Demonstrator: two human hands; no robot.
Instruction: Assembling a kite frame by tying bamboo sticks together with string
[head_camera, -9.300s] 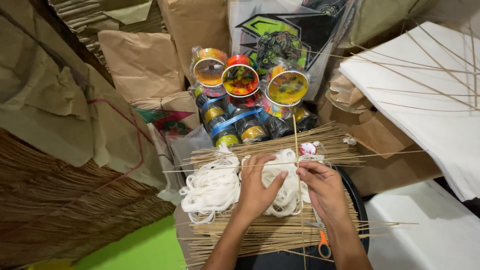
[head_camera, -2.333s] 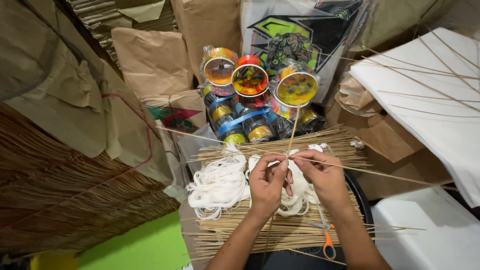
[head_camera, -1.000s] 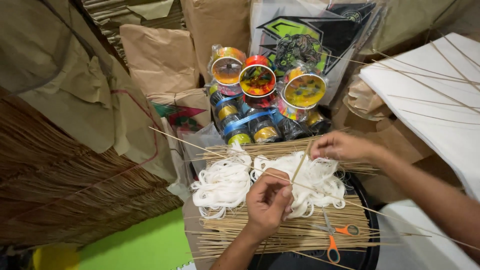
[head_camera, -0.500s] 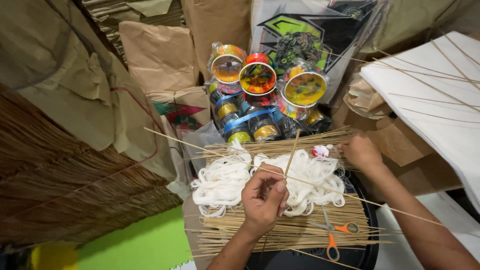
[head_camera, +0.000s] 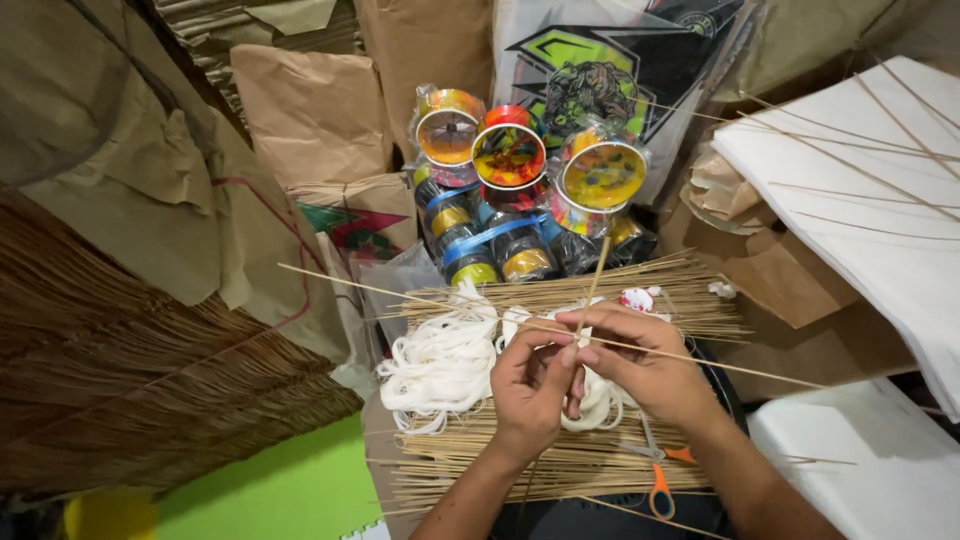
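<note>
Two thin sticks are pinched where they cross: the long stick (head_camera: 420, 300) is held between the fingertips of the left hand (head_camera: 530, 385) and the right hand (head_camera: 640, 360), while the short stick (head_camera: 596, 280) rises from the same point, away from the person. Both hands are closed on this crossing, thumbs and forefingers pressed together; whether thread is wound there cannot be told. The long stick runs far out to both sides of the grip, slanting from the upper left down to the lower right.

Directly beneath the grip a heap of white string (head_camera: 445, 360) is laid, spreading mostly to the left of the hands and partly hidden under them. The string rests on a bundle of sticks (head_camera: 560, 465), stacked flat across the person's lap and reaching beyond the hands on every side. Just below the right wrist, scissors with orange handles (head_camera: 660, 490) are seen lying on the bundle.

Beyond the grip, spools (head_camera: 510, 155) are stacked on their sides in clear plastic wrapping; three bright round ends, orange, red and yellow, face upward, and blue and yellow ones are packed below them. Behind the spools a printed plastic bag (head_camera: 600, 60) is propped. Brown paper sheets (head_camera: 310, 110) stand to the far left of the grip, and white paper sheets with sticks attached (head_camera: 870, 180) lie to its far right.
</note>
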